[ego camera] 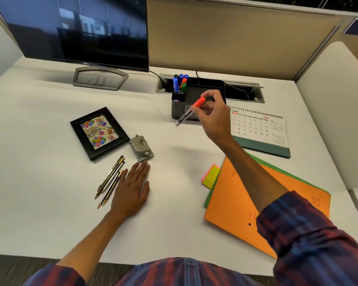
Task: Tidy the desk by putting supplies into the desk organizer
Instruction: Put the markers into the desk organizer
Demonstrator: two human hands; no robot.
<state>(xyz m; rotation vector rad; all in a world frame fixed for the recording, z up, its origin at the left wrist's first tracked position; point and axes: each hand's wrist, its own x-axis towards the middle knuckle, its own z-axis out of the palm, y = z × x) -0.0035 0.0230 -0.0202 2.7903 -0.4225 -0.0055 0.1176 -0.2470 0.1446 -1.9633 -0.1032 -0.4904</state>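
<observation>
A dark grey desk organizer [179, 112] stands at the back middle of the white desk, with several blue, red and green markers [180, 84] upright in its left compartment. My right hand [213, 114] pinches a red-capped marker [189, 112] in the air in front of the organizer, its cap up and right, its body slanting down-left. My left hand [131, 188] rests flat on the desk with straight fingers. Several pencils [110, 180] lie just left of it. A grey metal hole punch [141, 148] sits just beyond its fingertips.
A black picture frame [98, 133] lies left of the punch. A desk calendar [260, 131] stands right of the organizer. Orange and green folders [236, 195] with sticky notes [211, 175] lie at the right. A monitor [77, 29] stands at the back left, a cable tray [246, 91] behind the organizer.
</observation>
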